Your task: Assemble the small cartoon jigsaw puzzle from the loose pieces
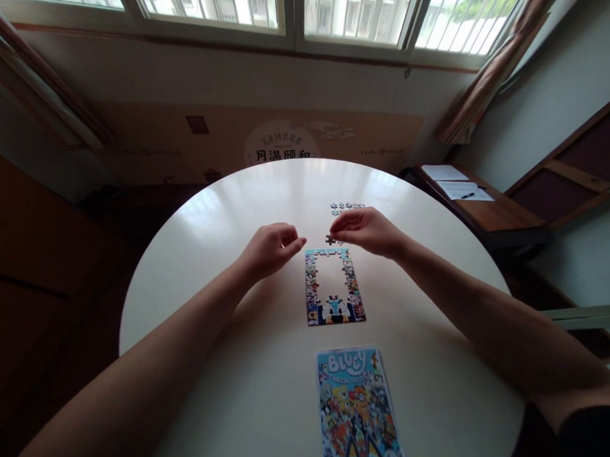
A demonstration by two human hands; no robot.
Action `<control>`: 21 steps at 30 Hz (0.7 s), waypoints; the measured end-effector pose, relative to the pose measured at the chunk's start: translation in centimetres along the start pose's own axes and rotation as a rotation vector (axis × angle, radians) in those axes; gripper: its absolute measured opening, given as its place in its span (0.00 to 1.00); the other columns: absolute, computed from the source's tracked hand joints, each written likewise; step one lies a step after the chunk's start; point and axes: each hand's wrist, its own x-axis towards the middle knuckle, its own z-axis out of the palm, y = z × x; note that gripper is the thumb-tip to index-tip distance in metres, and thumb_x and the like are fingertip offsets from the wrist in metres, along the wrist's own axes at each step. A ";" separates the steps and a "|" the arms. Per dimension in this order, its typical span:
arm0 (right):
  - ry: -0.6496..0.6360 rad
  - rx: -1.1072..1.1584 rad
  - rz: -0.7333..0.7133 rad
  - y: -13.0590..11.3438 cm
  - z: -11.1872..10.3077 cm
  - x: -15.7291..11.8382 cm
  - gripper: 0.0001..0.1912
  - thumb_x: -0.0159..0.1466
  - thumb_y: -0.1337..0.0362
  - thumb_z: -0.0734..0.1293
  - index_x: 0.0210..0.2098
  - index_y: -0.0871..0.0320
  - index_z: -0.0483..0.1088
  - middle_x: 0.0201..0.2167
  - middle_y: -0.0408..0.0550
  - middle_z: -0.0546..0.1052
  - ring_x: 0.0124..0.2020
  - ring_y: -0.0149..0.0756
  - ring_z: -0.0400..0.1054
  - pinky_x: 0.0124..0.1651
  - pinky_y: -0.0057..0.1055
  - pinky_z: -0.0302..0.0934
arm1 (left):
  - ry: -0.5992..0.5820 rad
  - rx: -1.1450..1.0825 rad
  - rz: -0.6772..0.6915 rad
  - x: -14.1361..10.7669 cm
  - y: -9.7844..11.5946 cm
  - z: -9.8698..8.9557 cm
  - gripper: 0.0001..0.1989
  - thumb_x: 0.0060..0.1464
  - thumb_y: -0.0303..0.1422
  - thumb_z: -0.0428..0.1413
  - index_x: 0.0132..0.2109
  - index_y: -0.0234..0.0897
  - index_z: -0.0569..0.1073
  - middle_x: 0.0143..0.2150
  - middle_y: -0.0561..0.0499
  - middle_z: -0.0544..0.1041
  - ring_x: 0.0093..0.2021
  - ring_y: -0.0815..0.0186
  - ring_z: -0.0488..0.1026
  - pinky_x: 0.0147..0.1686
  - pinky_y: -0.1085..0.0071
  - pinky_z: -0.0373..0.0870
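A partly assembled puzzle (356, 297) lies on the white round table, its border joined and its middle open except for a blue-and-white face at the bottom. My right hand (368, 231) is above the loose pieces (341, 206) beyond the puzzle, its fingers pinched at a dark piece (330, 239). Several more pieces are partly hidden behind this hand. My left hand (273, 249) hovers to the left of the puzzle's top edge, fingers curled with thumb and index close together; nothing can be made out between them.
A Bluey picture sheet (358, 406) lies on the table (231, 404) nearest me. Papers (453, 182) and a pen rest on a dark wooden bench at the right. Windows and a printed cardboard panel (156, 144) stand beyond the table.
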 end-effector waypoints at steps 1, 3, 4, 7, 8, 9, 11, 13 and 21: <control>-0.017 0.069 0.055 0.0 0.1 -0.7 0.11 0.57 0.57 0.76 0.36 0.56 0.79 0.35 0.47 0.83 0.38 0.38 0.77 0.48 0.42 0.72 | -0.008 0.001 0.018 -0.1 0.3 0.0 0.15 0.60 0.37 0.57 0.27 0.36 0.70 0.27 0.52 0.72 0.27 0.70 0.66 0.29 0.70 0.63; -0.016 0.157 0.160 0.3 0.2 -2.0 0.13 0.55 0.57 0.77 0.36 0.57 0.79 0.34 0.46 0.82 0.36 0.36 0.77 0.43 0.38 0.72 | -0.032 0.000 0.052 -0.2 1.0 0.1 0.13 0.60 0.36 0.57 0.28 0.36 0.71 0.29 0.51 0.74 0.28 0.70 0.67 0.30 0.71 0.65; -0.007 0.188 0.203 0.5 0.3 -2.6 0.13 0.54 0.58 0.78 0.36 0.57 0.79 0.33 0.46 0.82 0.33 0.33 0.75 0.38 0.34 0.71 | -0.044 -0.005 0.067 -0.3 1.4 0.2 0.11 0.59 0.35 0.57 0.29 0.36 0.73 0.30 0.50 0.74 0.29 0.69 0.68 0.30 0.70 0.66; 0.009 0.282 0.275 0.9 0.4 -3.7 0.12 0.54 0.58 0.78 0.35 0.57 0.78 0.30 0.44 0.81 0.26 0.27 0.69 0.26 0.26 0.62 | -0.072 -0.041 0.113 -0.8 2.7 0.7 0.08 0.59 0.36 0.59 0.37 0.36 0.78 0.36 0.48 0.76 0.32 0.68 0.71 0.33 0.69 0.70; 0.006 0.311 0.284 0.9 0.4 -3.8 0.13 0.54 0.58 0.79 0.35 0.57 0.78 0.29 0.44 0.81 0.25 0.26 0.67 0.25 0.25 0.60 | -0.076 -0.054 0.129 -0.9 3.1 0.9 0.08 0.59 0.36 0.59 0.40 0.36 0.78 0.38 0.47 0.77 0.34 0.67 0.72 0.34 0.69 0.71; 0.001 0.334 0.292 0.9 0.5 -3.9 0.13 0.54 0.58 0.79 0.34 0.57 0.78 0.29 0.44 0.80 0.25 0.26 0.66 0.25 0.24 0.60 | -0.075 -0.066 0.147 -1.1 3.4 1.1 0.08 0.59 0.36 0.60 0.42 0.37 0.79 0.40 0.47 0.77 0.35 0.67 0.73 0.36 0.68 0.72; -0.006 0.359 0.304 0.9 0.6 -4.1 0.13 0.54 0.58 0.79 0.34 0.57 0.77 0.29 0.44 0.80 0.25 0.26 0.66 0.25 0.24 0.61 | -0.070 -0.083 0.174 -1.3 4.0 1.5 0.09 0.59 0.36 0.60 0.44 0.38 0.79 0.42 0.46 0.77 0.36 0.66 0.74 0.38 0.67 0.74; -0.013 0.372 0.309 0.9 0.7 -4.2 0.12 0.54 0.59 0.79 0.34 0.58 0.77 0.29 0.44 0.79 0.25 0.26 0.66 0.25 0.24 0.61 | -0.076 -0.096 0.193 -1.5 4.3 1.7 0.08 0.59 0.35 0.61 0.44 0.38 0.79 0.43 0.47 0.77 0.36 0.66 0.74 0.39 0.66 0.74; -0.066 0.413 0.282 1.1 1.0 -4.5 0.10 0.57 0.61 0.77 0.36 0.57 0.77 0.29 0.44 0.79 0.26 0.28 0.70 0.24 0.23 0.67 | -0.120 -0.111 0.206 -1.8 4.8 2.0 0.07 0.60 0.36 0.60 0.43 0.38 0.78 0.42 0.47 0.78 0.36 0.65 0.74 0.38 0.65 0.75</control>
